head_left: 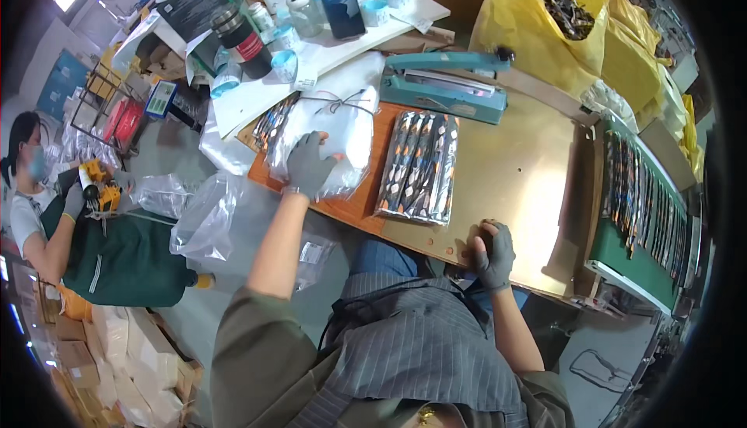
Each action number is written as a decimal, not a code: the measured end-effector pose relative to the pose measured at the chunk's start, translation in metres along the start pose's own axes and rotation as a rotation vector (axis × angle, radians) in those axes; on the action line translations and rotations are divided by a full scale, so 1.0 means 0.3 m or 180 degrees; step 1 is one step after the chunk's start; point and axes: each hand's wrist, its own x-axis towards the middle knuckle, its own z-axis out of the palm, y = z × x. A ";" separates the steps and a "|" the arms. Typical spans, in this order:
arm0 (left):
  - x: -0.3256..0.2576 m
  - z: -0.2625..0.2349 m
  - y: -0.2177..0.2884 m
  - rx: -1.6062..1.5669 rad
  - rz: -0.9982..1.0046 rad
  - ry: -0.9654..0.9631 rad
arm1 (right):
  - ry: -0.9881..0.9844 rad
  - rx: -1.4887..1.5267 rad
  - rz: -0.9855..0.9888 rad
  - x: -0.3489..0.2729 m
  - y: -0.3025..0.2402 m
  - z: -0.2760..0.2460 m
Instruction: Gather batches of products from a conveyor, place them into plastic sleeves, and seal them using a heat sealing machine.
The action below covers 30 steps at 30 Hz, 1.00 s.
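Note:
My left hand, in a grey fingertip-less glove, lies on a stack of clear plastic bags tied with a dark cord. Its thumb is apart from the fingers, and I see nothing gripped. Right of the stack, a clear-wrapped pack of narrow black sticks with orange and white patterns lies on the table, touched by neither hand. My right hand, gloved alike, rests at the table's near edge with fingers curled and nothing visible in them. Behind the pack stands a teal hand-lever bag sealer.
At right, a green conveyor belt carries a row of similar sticks. Yellow sacks stand behind. A white board holds a phone, tape rolls and a dark flask. A masked co-worker sits left, holding a yellow tool.

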 end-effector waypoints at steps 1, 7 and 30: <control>0.024 -0.020 -0.059 0.0200 -0.0146 -0.0490 | 0.0025 0.0115 0.0154 0.006 -0.015 0.010; 0.200 -0.113 -0.197 0.0928 0.0173 -0.1651 | 0.0069 -0.0040 0.0006 0.035 -0.019 0.062; -0.145 0.135 0.580 -0.4345 -0.1420 -0.2998 | -0.0136 0.0930 0.1124 0.165 -0.036 -0.151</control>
